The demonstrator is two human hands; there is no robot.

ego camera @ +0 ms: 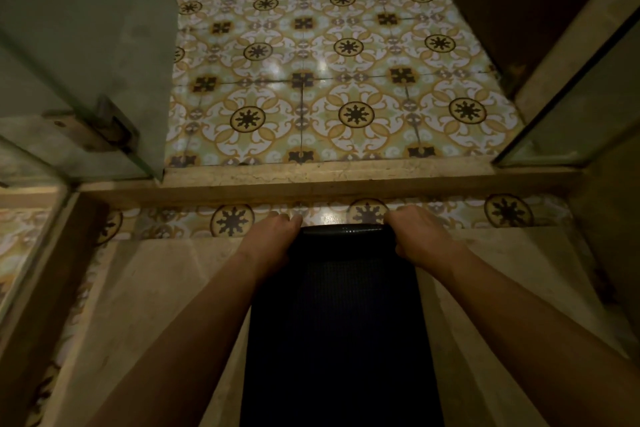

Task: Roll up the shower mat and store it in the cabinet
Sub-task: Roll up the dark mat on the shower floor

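Both hands clutch the far end of the shower mat (341, 315), the left hand (273, 236) curled around its left corner and the right hand (420, 236) around its right corner, fingers wrapped over a short curl of dark material at that end. From that curl the mat runs back toward the person as a long, dark, nearly black strip with a fine grid-like weave, lying flat on the beige stone floor (145, 305) of a shower stall. Just beyond the hands lies a narrow band of patterned tile, and past it a raised stone threshold (329, 180) crosses the opening from side to side. On the far side the bathroom floor (311, 55) spreads out in glossy tiles with ochre scrolls, pale green fills and dark starburst medallions inside rings, catching soft light reflections. A glass door (79, 55) stands open on the left, its metal hinge (107, 132) fixed low on the pane, and a second glass panel (571, 107) edges the right side beside a stone jamb. Dark wood shows at the upper right corner. No writing or brand can be read anywhere
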